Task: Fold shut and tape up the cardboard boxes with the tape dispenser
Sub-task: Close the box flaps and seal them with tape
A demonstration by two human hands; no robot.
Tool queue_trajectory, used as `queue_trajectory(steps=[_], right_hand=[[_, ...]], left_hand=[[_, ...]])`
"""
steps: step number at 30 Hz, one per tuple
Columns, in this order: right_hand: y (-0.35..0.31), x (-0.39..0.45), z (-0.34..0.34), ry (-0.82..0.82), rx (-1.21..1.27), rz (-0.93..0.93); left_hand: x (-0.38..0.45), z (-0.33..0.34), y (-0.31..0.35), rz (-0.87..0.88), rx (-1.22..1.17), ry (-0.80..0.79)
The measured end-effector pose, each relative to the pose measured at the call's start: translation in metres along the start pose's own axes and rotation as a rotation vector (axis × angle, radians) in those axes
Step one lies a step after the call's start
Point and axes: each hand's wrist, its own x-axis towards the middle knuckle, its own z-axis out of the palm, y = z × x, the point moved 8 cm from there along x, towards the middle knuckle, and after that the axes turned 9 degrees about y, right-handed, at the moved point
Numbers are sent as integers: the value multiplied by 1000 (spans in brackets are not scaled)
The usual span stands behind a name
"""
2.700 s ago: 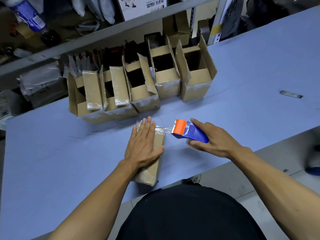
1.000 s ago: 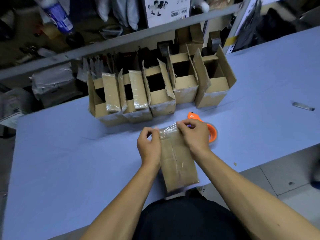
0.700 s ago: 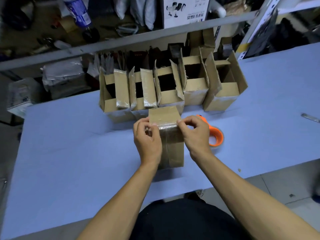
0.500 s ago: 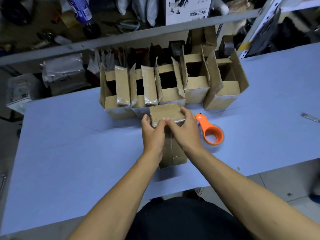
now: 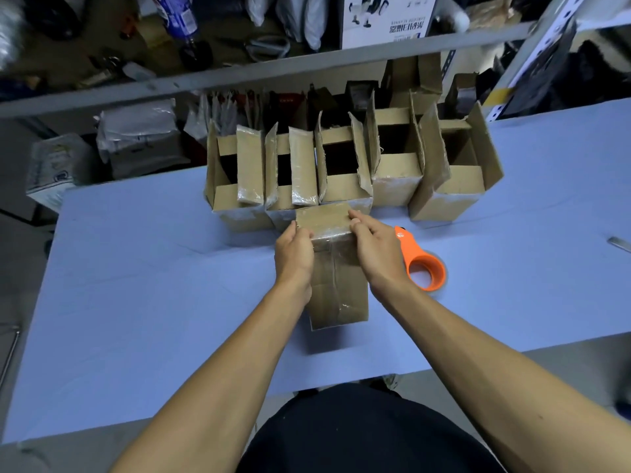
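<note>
A closed cardboard box (image 5: 336, 288) stands upright on the blue table (image 5: 136, 302), with clear tape over its top edge and down its front. My left hand (image 5: 294, 256) grips its upper left side, thumb on the front face, fingers hidden behind the box. My right hand (image 5: 374, 249) lies against the upper right side, its straight fingers pressing along the top right edge. The orange tape dispenser (image 5: 421, 262) lies flat on the table just right of my right hand, held by neither hand.
Several open cardboard boxes (image 5: 392, 179) stand in a row directly behind the taped box, flaps up. A grey shelf rail (image 5: 239, 80) with clutter runs beyond them. A small metal piece (image 5: 619, 243) lies at the far right. The table's near edge is at my waist.
The dispenser was put down on the table to the right. The box went from lying flat to standing upright, and both hands moved from its top edge to its upper sides.
</note>
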Motion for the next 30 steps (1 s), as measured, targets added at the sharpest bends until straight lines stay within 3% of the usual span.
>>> queue_trajectory(steps=[4,8,10,14,16,18,21,23,26,30], right_hand=[[-5,-6,1,-77,-143,-113],[-8,-4,1,-28,-129,-121],[2,-2,-1,-81,-34,-48],[26,-18,3,-379,139,57],[33,-21,4,-419,132,82],[30,-18,1,-352,40,45],[39,-10,-4,-245,-217,1],[66,-11,1,-282,-317,70],[110,-19,5,-348,-230,198],[130,-28,7,-429,-110,211]], left_hand=[[-5,7,3,35,75,-166],[-2,6,5,43,124,-61],[4,0,5,6,112,-36],[-4,-2,-4,-28,16,-248],[-12,-5,-10,62,61,-311],[-16,-8,-18,123,96,-342],[-9,-11,-44,143,192,-326],[-9,-11,-69,113,282,-278],[-13,-12,-99,20,248,-176],[-11,-7,-106,-14,181,-133]])
